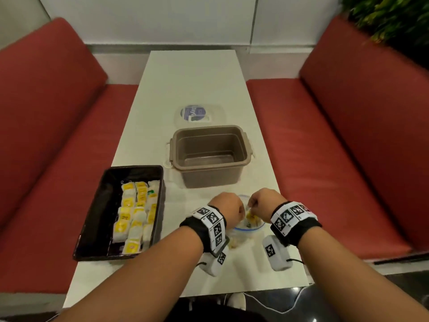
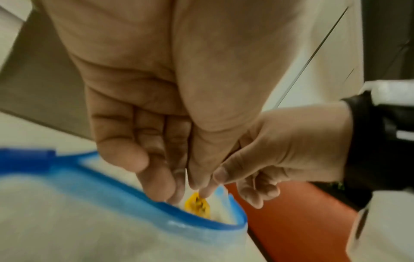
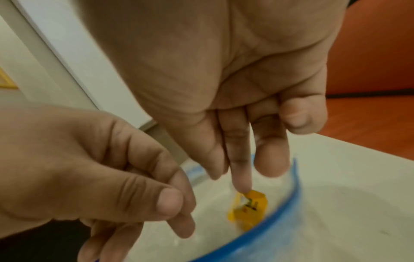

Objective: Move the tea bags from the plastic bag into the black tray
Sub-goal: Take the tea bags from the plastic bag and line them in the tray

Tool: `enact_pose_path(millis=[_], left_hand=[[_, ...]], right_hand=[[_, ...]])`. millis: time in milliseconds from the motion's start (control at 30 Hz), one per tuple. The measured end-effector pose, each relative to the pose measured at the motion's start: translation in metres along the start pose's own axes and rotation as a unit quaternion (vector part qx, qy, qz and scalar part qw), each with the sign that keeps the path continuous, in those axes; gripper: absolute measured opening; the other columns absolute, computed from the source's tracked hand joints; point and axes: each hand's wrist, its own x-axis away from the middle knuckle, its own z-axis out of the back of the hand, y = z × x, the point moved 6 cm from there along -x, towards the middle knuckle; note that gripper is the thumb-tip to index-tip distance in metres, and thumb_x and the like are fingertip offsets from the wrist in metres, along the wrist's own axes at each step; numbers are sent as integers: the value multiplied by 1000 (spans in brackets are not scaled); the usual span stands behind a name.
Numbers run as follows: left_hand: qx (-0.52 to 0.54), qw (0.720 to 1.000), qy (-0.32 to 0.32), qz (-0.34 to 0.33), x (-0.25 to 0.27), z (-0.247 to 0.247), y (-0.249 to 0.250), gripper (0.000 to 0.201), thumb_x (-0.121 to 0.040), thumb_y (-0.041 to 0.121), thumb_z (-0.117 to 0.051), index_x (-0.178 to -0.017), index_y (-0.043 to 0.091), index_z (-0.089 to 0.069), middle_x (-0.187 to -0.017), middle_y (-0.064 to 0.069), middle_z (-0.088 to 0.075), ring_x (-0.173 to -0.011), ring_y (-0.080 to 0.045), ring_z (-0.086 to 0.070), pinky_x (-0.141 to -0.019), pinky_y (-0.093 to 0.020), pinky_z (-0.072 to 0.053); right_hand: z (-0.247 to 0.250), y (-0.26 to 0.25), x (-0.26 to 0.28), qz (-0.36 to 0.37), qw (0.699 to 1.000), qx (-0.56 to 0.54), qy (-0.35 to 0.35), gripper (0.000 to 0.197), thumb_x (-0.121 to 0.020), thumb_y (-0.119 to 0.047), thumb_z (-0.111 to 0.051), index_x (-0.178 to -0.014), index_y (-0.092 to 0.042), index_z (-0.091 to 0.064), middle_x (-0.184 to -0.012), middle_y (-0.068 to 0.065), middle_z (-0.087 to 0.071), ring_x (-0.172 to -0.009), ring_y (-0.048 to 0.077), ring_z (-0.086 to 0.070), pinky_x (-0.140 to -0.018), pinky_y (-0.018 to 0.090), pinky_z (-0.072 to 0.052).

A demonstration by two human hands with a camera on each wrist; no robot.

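Observation:
The clear plastic bag with a blue zip rim stands on the table between my hands; its wall fills the left wrist view and the right wrist view. My left hand pinches the bag's rim with thumb and fingers. My right hand reaches into the mouth and pinches a tea bag's yellow tag at its top edge. The black tray lies to the left, holding several rows of tea bags.
A brown tub stands open just behind the hands, with its clear lid beyond it. The white table is narrow, and red benches run along both sides.

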Motion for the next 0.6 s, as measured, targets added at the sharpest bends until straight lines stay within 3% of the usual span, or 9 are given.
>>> enact_pose_path(millis=[100,267,433,600], left_hand=[[-9,999,-11,42,-15,-24,8,25,-89,23,-56,-103,15,-74,-106,-8,-72,-97,-30,-66,-86,-33,-54],[-10,996,15,92,-29,-44,2,18,-82,30,-69,-96,19,-73,-100,-4,-72,-95,-26,-67,-77,-27,-48],[3,992,15,122,-36,-53,-4,26,-85,42,-66,-102,25,-74,-105,0,-71,-98,-22,-65,-83,-30,-51],[39,988,60,138,-37,-51,-4,31,-85,39,-64,-113,29,-69,-113,2,-68,-101,-21,-64,-87,-31,-53]], right_hand=[[-17,18,-5,-13,999,38,-2,25,-85,-19,-61,-107,-19,-74,-107,7,-73,-100,27,-68,-87,31,-55],[-30,34,-9,7,1000,2,-12,41,-81,-34,-70,-122,-29,-66,-114,3,-71,-105,24,-65,-88,28,-51],[-35,38,-10,28,999,-26,-1,29,-84,-35,-63,-112,-29,-71,-105,0,-73,-97,22,-67,-85,29,-53],[-31,50,-12,28,996,-75,47,20,-87,-25,-50,-94,-22,-68,-96,5,-71,-92,29,-65,-72,29,-47]])
